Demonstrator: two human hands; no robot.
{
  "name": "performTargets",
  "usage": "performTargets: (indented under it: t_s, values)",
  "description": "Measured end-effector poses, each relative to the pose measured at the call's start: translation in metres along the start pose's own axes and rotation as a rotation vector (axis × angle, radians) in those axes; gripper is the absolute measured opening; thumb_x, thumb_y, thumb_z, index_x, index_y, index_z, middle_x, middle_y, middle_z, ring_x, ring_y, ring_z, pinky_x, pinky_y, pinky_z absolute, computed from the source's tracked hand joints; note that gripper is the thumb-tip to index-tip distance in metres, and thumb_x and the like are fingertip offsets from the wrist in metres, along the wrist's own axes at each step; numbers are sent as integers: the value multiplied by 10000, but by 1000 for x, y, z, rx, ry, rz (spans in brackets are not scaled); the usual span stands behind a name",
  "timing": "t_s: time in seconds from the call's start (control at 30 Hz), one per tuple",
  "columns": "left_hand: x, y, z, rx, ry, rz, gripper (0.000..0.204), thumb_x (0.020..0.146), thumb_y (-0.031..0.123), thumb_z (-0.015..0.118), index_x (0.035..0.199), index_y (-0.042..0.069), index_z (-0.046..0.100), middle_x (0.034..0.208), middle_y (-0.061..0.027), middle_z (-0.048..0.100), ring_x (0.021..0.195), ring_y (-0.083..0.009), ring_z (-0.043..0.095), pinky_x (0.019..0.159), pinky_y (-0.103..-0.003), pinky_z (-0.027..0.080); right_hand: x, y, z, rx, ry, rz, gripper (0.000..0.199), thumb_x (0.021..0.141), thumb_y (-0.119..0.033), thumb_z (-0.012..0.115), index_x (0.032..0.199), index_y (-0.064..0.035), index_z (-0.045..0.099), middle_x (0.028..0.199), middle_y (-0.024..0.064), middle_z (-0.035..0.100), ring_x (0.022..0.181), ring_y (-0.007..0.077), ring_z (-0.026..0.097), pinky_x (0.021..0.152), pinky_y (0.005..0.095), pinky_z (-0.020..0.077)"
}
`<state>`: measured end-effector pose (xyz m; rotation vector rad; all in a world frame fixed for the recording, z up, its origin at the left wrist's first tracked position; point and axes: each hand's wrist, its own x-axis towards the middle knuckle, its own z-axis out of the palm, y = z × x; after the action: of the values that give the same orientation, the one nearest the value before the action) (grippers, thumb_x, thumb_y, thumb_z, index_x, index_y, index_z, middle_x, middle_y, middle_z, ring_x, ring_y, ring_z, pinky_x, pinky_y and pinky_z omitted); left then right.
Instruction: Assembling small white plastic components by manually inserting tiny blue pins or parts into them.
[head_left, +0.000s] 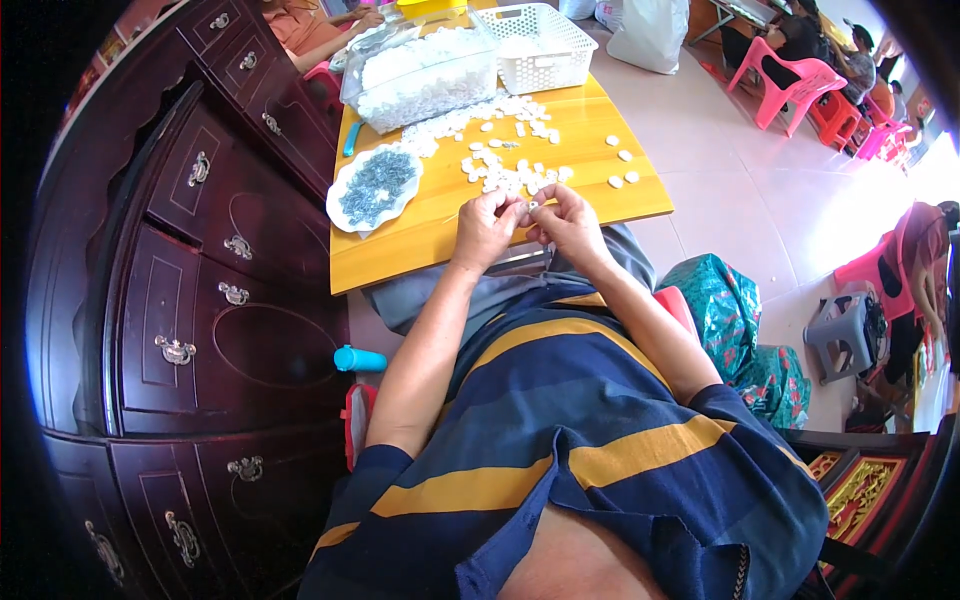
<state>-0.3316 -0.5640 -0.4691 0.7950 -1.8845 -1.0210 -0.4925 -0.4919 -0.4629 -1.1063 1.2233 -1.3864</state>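
Note:
Over the near edge of the yellow wooden table, my left hand and my right hand meet fingertip to fingertip. Both are closed in a pinch around a small white piece, partly hidden by the fingers. Just beyond them lies a loose pile of small white pieces, with several single ones scattered to the right. Left of my hands, a white scalloped plate holds a heap of small dark bluish-grey parts; their exact kind is too small to tell.
A clear bin heaped with white pieces and a white perforated basket stand at the table's far end. A teal-handled tool lies by the left edge. Dark drawers line my left; another person sits at the far left.

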Motion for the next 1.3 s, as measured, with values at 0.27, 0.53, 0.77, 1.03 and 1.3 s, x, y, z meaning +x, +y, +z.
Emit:
performTargets:
  t_s: [0.27, 0.53, 0.77, 1.03, 1.3]
  values:
    - [0, 0, 1, 6, -13, -44, 100, 975, 63, 686, 949, -22, 733, 783, -51, 734, 716, -91, 674, 674, -256, 567, 3, 5, 1, -34, 6, 15, 94, 1000, -103, 622, 1066, -51, 579, 843, 56, 747, 680, 91, 677, 594, 211, 505]
    - [3, -18, -9, -115, -26, -20, 112, 970, 80, 698, 1035, -10, 719, 811, -23, 709, 681, -73, 641, 623, -239, 533, 3, 10, -8, 157, -20, 99, 101, 971, -87, 607, 1057, -44, 578, 872, 83, 751, 682, 108, 677, 597, 222, 511]
    - [9, -47, -35, 256, 271, 23, 193, 918, 100, 692, 1078, -5, 712, 796, -69, 703, 629, -138, 647, 606, -298, 531, 0, -7, -34, 154, 27, 133, 83, 1027, -167, 606, 1040, -85, 602, 968, 62, 732, 769, 96, 658, 692, 215, 523]
    - [5, -18, -16, 715, 139, 48, 253, 924, 166, 641, 1167, 125, 697, 1009, -137, 681, 902, -362, 686, 784, -479, 561, -9, 4, -49, 134, 90, 144, 96, 984, -136, 670, 971, -46, 640, 840, 31, 666, 691, 105, 629, 617, 220, 480]
    - [4, -32, -22, 656, 160, 108, 159, 939, 205, 654, 1048, 104, 710, 944, -140, 679, 889, -369, 688, 772, -475, 558, -11, 13, -38, 112, -31, 147, 81, 996, -164, 676, 978, -89, 654, 830, -7, 672, 706, 66, 632, 659, 196, 505]
